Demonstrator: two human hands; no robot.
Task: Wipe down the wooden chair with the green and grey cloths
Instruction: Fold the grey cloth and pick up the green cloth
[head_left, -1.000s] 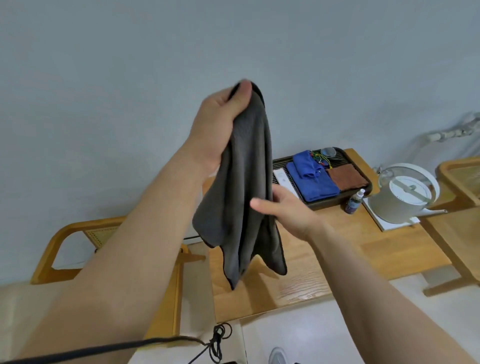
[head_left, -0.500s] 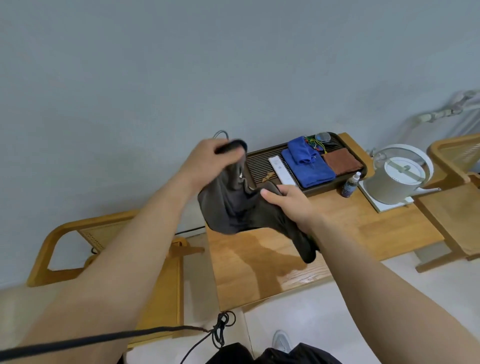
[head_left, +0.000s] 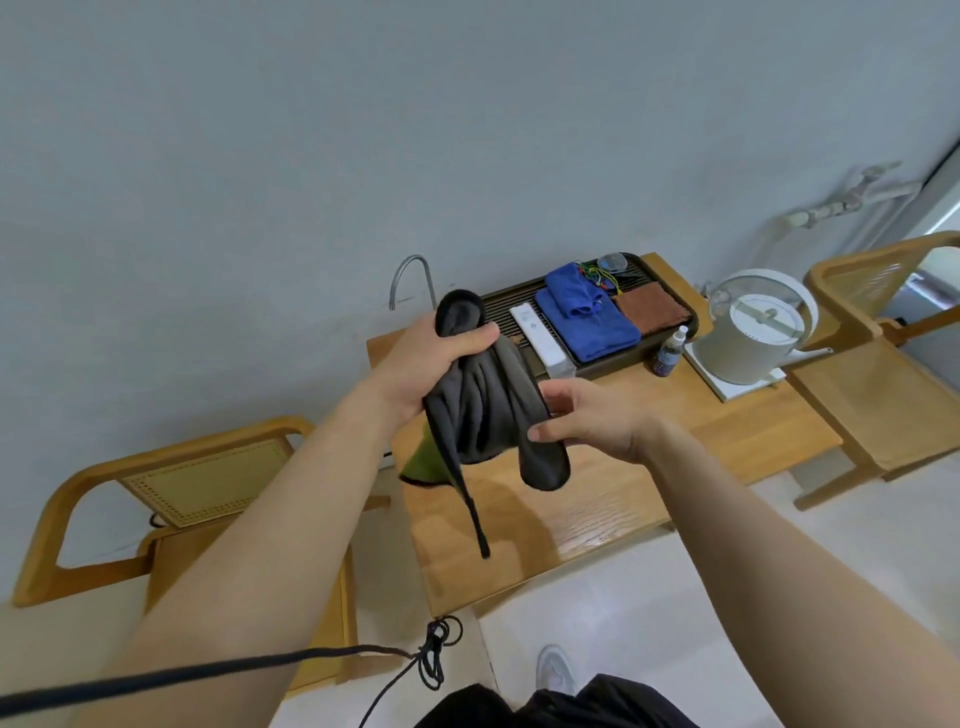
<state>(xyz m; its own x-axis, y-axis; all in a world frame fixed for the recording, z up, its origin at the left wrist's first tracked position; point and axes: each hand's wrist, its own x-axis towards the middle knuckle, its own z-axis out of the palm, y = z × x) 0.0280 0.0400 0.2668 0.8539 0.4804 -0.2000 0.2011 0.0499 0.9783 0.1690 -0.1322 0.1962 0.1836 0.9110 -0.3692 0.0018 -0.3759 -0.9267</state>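
I hold the grey cloth (head_left: 485, 410) bunched up above the low wooden table (head_left: 582, 509). My left hand (head_left: 423, 364) grips its upper end, and my right hand (head_left: 587, 418) pinches its lower right fold. A thin strip of the cloth dangles down toward the tabletop. A corner of the green cloth (head_left: 423, 462) shows on the table, mostly hidden behind the grey one. The wooden chair (head_left: 171, 525) with a cane back stands at the left, partly covered by my left forearm.
A dark tray (head_left: 685, 317) at the table's far end holds blue cloths (head_left: 587, 314), a brown cloth (head_left: 652, 309) and a white remote (head_left: 537, 332). A small spray bottle (head_left: 670, 353) and a white kettle (head_left: 753, 332) stand beside it. A second wooden chair (head_left: 883, 384) is at right. A black cable (head_left: 208, 675) crosses the bottom.
The grey cloth came down from hanging high in my left hand to table height. My right hand gathered it up and now grips its lower fold.
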